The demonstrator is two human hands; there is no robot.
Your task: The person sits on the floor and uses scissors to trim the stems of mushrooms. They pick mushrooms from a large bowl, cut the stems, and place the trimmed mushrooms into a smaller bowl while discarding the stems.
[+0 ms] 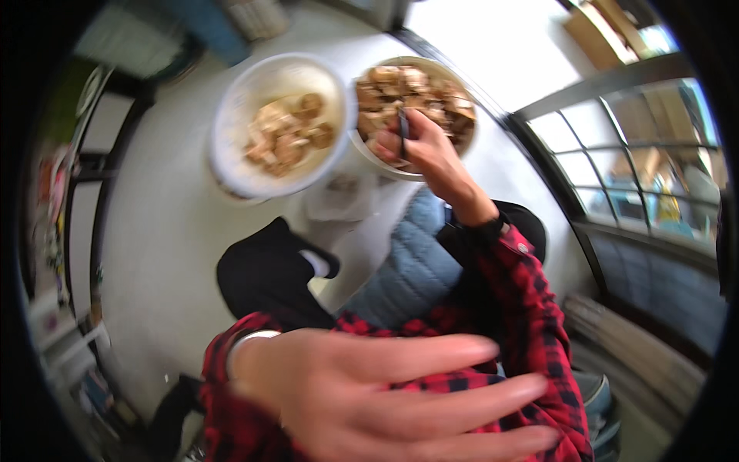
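Live at one o'clock, the right hand (433, 154) clenches a slim, black-handled tool (403, 132) above brown, chunky pieces (454, 108) in a round, pale bowl (382, 169); at six, the left hand (331, 385) splays, fingers released.

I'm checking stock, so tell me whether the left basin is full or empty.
Partly filled: brown pieces lie in the basin, with bare surface visible around them.
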